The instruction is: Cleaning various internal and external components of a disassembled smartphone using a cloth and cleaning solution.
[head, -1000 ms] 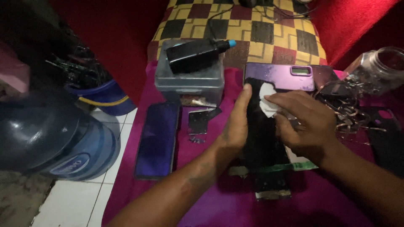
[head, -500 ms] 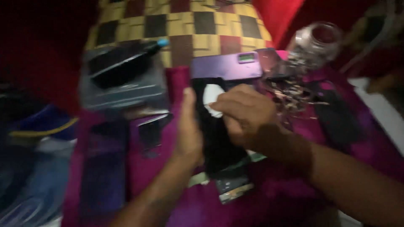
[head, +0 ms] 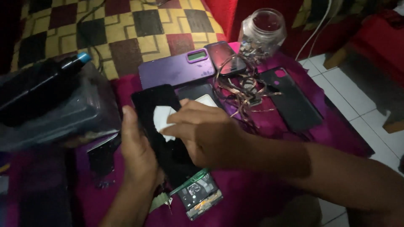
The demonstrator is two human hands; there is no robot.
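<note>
— Head view first: which containers show, and what is in them?

— At about one o'clock stands a clear glass jar (head: 261, 34), open at the top, with a heap of small metal bits in its lower part; I cannot tell what kind. At about nine o'clock sits a grey lidded plastic box (head: 63, 115). Its contents are too dim to make out, but a black bottle with a blue tip (head: 40, 86) lies across its lid.

— And the thing in hand?

— A black phone panel (head: 162, 130), flat, dark and glossy, sits near the centre of the magenta cloth (head: 269, 193), running from eleven o'clock down toward five. Its lower end is hidden under the hands. Just below it, at six o'clock, an opened phone body with green circuit parts (head: 200, 195) pokes out.

— How do the hands sit?

— The left hand (head: 139, 153) grips the panel's left edge, thumb up along it. The right hand (head: 208, 134) lies over the panel from three o'clock, fingers closed on a small white wipe (head: 162, 117) pressed to the glass. The two hands are close together on the same panel.

— What lies around?

— A purple phone back (head: 174, 69) at twelve o'clock, a dark phone (head: 225, 56) beside it, a tangle of thin wires (head: 244, 90) at two o'clock, and a black back cover (head: 292, 98) further right
</note>
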